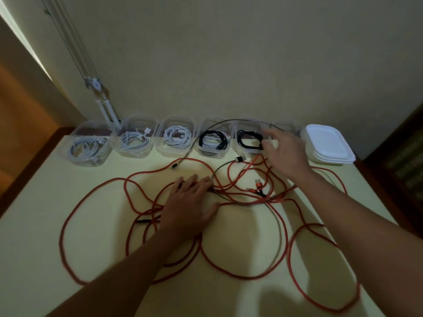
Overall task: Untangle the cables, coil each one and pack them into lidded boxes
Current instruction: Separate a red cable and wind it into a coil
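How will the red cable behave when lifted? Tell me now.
Probably floppy: the red cable sprawls in loose loops on the table. Likely to snag when pulled, since the grey cable crosses it.

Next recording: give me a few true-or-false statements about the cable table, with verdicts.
1. The clear boxes have their lids on. False: they stand open; the lids are stacked at the row's right end.
2. The left hand lies flat on the red cables. True.
3. The right hand reaches to the box holding a black coil. True.
4. The red cables are coiled. False: they sprawl loose across the table.
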A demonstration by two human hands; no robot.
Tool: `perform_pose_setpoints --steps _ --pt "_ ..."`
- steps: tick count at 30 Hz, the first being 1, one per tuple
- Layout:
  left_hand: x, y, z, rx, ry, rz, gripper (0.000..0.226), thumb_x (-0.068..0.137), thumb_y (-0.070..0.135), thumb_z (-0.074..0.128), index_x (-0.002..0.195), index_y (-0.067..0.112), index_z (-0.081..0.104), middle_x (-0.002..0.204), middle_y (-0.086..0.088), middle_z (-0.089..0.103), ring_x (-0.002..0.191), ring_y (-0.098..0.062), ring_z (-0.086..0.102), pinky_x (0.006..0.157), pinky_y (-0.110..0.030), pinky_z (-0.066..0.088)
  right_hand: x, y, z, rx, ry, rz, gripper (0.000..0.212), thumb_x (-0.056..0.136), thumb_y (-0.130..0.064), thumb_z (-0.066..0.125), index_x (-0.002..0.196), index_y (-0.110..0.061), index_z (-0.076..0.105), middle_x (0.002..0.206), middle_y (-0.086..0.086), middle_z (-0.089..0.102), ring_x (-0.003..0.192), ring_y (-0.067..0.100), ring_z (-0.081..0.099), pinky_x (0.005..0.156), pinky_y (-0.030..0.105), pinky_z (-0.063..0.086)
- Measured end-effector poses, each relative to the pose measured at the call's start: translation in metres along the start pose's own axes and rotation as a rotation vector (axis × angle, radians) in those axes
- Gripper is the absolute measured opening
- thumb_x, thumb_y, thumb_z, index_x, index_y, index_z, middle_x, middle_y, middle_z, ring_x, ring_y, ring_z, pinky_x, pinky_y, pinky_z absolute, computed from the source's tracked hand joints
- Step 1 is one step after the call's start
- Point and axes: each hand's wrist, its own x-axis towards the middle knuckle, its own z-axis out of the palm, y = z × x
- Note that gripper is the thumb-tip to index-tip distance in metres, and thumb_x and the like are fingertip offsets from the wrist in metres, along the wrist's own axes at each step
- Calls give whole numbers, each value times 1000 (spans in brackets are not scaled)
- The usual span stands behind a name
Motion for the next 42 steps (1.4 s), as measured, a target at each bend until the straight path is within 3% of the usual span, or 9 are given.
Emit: perform_pose_setpoints --steps 5,7,12,17,21,26,31,37,42 --pt "0 1 1 20 -49 -14 66 93 67 32 148 32 39 156 11 40 150 -17 24 125 -44 8 -67 6 -36 -6 132 22 7 94 -16 61 95 -20 66 90 -4 66 88 20 58 74 30 41" --pt "0 3 -1 30 -95 -19 68 96 67 29 154 30 30 160 10 32 152 -16 15 125 -43 3 -92 18 -42 -4 -28 58 6 94 -21 63 92 -26 66 86 -10 64 83 14 60 70 26 41" --pt "-5 5 -15 47 -190 8 65 102 57 28 157 25 22 165 3 22 154 -20 8 125 -47 3 -150 47 -45 -163 -405 -26 31 96 -34 59 126 -27 64 112 -14 59 102 5 48 87 26 42" --pt "-22 2 -27 197 -109 116 50 103 42 37 147 20 44 158 -3 37 150 -27 26 122 -50 19 -167 45 -58 -144 -382 34 18 102 -28 54 104 -26 72 89 -21 61 92 11 63 73 19 41" --pt "-34 -6 -33 316 -49 219 24 89 23 68 112 16 69 137 -10 61 131 -32 54 107 -52 43 -171 42 -77 -224 -328 100 21 105 -31 40 95 -27 58 94 -9 63 85 14 60 74 37 49" --pt "-42 -4 -38 333 33 174 30 67 9 85 94 7 72 115 -18 71 111 -37 66 94 -54 52 -166 34 -93 19 -92 341 23 105 -22 40 86 -20 55 79 3 65 75 25 63 68 39 51" --pt "-48 17 -37 164 104 14 16 88 14 66 104 11 67 122 -15 68 114 -34 62 94 -50 50 -153 16 -112 208 22 451 25 106 -22 40 85 -19 54 81 5 67 66 28 70 66 47 61" --pt "-66 93 -41 -265 -129 68 54 90 64 53 129 28 54 129 8 55 117 -11 49 98 -33 45 -149 1 -134 267 -97 413 27 109 -27 34 88 -25 51 77 0 73 65 23 71 72 48 61" --pt "-75 97 -27 8 -133 234 34 98 40 54 128 24 56 129 1 58 115 -19 51 96 -35 46 -158 -13 -153 435 -176 461 24 110 -25 35 94 -20 53 80 10 66 55 28 65 56 40 59"
